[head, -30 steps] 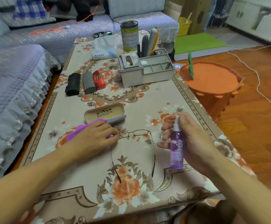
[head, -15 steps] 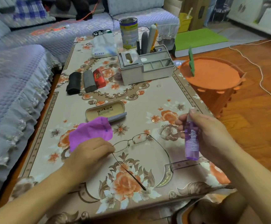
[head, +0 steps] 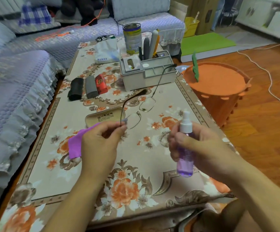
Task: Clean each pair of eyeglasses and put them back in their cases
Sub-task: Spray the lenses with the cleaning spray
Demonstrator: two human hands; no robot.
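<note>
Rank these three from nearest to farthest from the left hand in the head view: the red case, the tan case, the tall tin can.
From the left hand:
1. tan case, just beyond the fingers, partly behind the held glasses.
2. red case, mid-table, in the row of three cases.
3. tall tin can, at the table's far end.

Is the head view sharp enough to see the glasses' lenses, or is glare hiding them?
Head view: soft overall, edges bowed by the wide lens; glasses thin but traceable, lenses clear without glare; left hand and spray bottle slightly blurred.
</note>
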